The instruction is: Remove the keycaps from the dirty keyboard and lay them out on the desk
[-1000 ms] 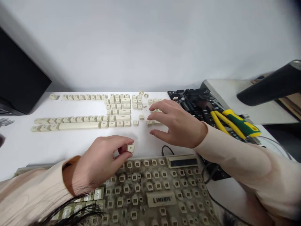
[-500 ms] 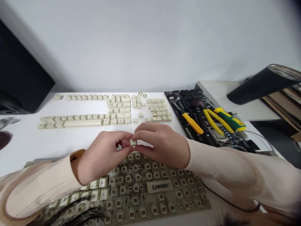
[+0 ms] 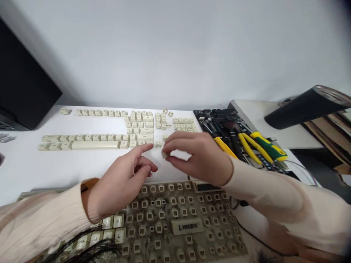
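My right hand (image 3: 192, 155) pinches a small cream keycap (image 3: 164, 154) between thumb and fingertips, just above the white desk. To its left, my left hand (image 3: 126, 175) is empty, index finger stretched out and thumb apart from it. Below both hands lies a dirty keyboard (image 3: 189, 212), most of its square key posts bare. Some keycaps (image 3: 119, 221) still sit on its left part, partly behind my left arm and strands of hair. Beyond my hands, loose keycaps (image 3: 95, 144) lie in rows on the desk, a long spacebar among them; my right hand covers some.
At the right a black circuit board (image 3: 216, 122) carries yellow-handled pliers (image 3: 251, 148), a green-and-yellow handled tool (image 3: 268, 146) and a yellow-handled screwdriver (image 3: 226, 148). A dark cylinder (image 3: 304, 106) leans behind them. A black monitor-like object (image 3: 24, 80) stands at the left. A cable (image 3: 260, 239) runs right.
My hands have separated. The right one has moved right and slightly away with the keycap, while the left has let go and opened its fingers. The view has shifted slightly.
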The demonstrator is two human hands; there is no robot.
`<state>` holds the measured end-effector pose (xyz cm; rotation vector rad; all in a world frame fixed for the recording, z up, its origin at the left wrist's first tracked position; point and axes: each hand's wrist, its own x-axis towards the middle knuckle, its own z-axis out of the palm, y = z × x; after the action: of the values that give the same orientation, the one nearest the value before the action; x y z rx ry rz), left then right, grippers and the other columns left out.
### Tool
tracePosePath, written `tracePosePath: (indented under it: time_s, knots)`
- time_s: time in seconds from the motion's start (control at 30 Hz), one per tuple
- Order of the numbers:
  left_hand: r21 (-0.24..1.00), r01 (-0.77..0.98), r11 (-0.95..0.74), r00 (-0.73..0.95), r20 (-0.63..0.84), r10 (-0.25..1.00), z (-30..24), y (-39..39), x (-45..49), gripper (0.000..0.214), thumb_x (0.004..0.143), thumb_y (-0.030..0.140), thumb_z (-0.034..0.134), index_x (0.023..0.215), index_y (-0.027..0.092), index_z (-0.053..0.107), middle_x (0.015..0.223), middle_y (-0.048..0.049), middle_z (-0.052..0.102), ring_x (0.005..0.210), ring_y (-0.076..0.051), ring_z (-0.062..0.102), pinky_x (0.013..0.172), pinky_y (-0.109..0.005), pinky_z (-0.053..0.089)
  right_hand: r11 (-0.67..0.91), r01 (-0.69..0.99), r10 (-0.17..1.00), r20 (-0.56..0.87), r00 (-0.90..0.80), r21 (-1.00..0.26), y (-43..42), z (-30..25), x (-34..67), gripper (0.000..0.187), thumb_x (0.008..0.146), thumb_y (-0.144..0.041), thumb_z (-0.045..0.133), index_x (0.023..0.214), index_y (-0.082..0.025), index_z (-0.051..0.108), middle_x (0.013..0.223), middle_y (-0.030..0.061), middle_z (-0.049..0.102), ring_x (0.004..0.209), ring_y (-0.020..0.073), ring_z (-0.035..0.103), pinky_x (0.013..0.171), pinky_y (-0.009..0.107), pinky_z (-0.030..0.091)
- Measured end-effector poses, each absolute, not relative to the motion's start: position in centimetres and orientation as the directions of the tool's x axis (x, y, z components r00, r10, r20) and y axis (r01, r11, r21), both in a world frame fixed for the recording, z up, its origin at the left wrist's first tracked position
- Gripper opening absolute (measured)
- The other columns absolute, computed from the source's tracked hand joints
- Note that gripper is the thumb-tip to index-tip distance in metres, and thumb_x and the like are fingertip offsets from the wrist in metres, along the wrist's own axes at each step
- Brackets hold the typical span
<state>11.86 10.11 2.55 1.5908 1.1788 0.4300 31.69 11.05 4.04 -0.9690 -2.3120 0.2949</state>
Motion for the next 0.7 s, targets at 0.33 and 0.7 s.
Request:
tracePosePath:
  time_s: [0.33, 0.7]
  knots:
    - [0.833, 0.55, 0.054, 0.474, -0.364, 0.802, 2.4, 10.0, 11.8, 0.043, 0.084, 0.032, 0.043, 0.127, 0.031, 0.036, 0.085, 0.0038, 0.063, 0.066, -0.013, 0.056, 0.058, -0.026, 0.043, 0.649, 0.714, 0.752, 0.365, -0.549, -0.264, 14.1, 1.5, 33.6, 0.01, 0.072, -0.013, 0.062, 0.077, -0.016, 0.07, 0.075, 0.0035, 0.068, 0.071, 0.0156, 0.062, 0.066, 0.025, 0.046]
    - [0.822, 0.567, 0.053, 0.493, -0.389, 0.778, 2.6, 9.8, 11.9, 0.046, 0.084, 0.033, 0.045, 0.129, 0.029, 0.035, 0.087, 0.002, 0.063, 0.069, -0.014, 0.058, 0.062, -0.026, 0.044, 0.529, 0.836, 0.848, 0.124, -0.515, -0.149, 13.8, 1.1, 32.6, 0.014, 0.072, -0.016, 0.062, 0.085, -0.016, 0.068, 0.077, 0.0051, 0.069, 0.082, 0.0231, 0.057, 0.071, 0.034, 0.034]
